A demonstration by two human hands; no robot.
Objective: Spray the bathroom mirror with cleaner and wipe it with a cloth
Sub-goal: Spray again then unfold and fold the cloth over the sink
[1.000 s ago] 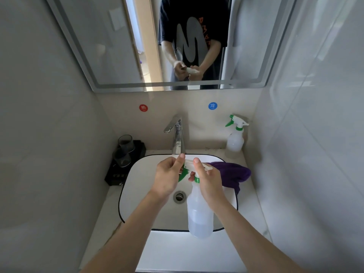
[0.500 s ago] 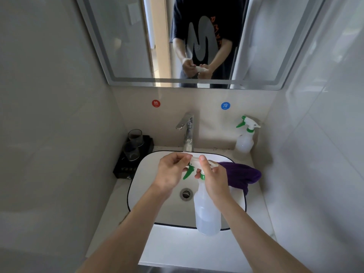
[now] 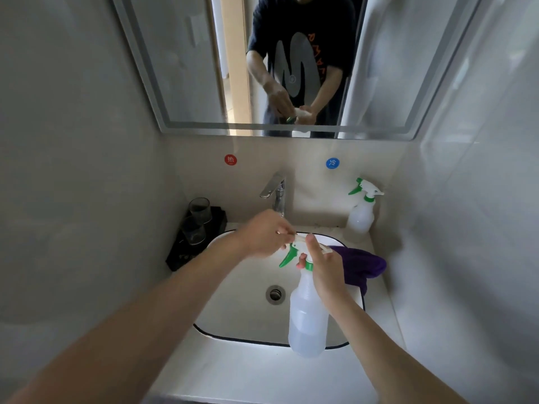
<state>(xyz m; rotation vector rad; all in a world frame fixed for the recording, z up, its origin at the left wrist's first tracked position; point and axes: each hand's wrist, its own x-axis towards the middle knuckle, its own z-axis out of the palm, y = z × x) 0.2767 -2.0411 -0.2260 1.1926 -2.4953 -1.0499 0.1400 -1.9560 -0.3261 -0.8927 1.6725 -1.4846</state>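
A translucent spray bottle (image 3: 307, 316) with a white head and green trigger hangs over the sink. My right hand (image 3: 323, 268) grips its neck just under the head. My left hand (image 3: 262, 236) pinches the nozzle tip at the front of the head. The mirror (image 3: 180, 68) hangs on the wall above and reflects a person holding the bottle. A purple cloth (image 3: 361, 265) lies crumpled on the sink's right rim, just behind my right hand.
A second spray bottle (image 3: 361, 212) stands in the back right corner. A chrome tap (image 3: 277, 193) rises behind the white sink (image 3: 233, 287). Two dark glasses (image 3: 197, 221) sit on a black tray at the left. Tiled walls close in on both sides.
The view has tilted and shifted, so more of the mirror shows. Both hands stay on the bottle's head, with my left fingers still working at the nozzle.
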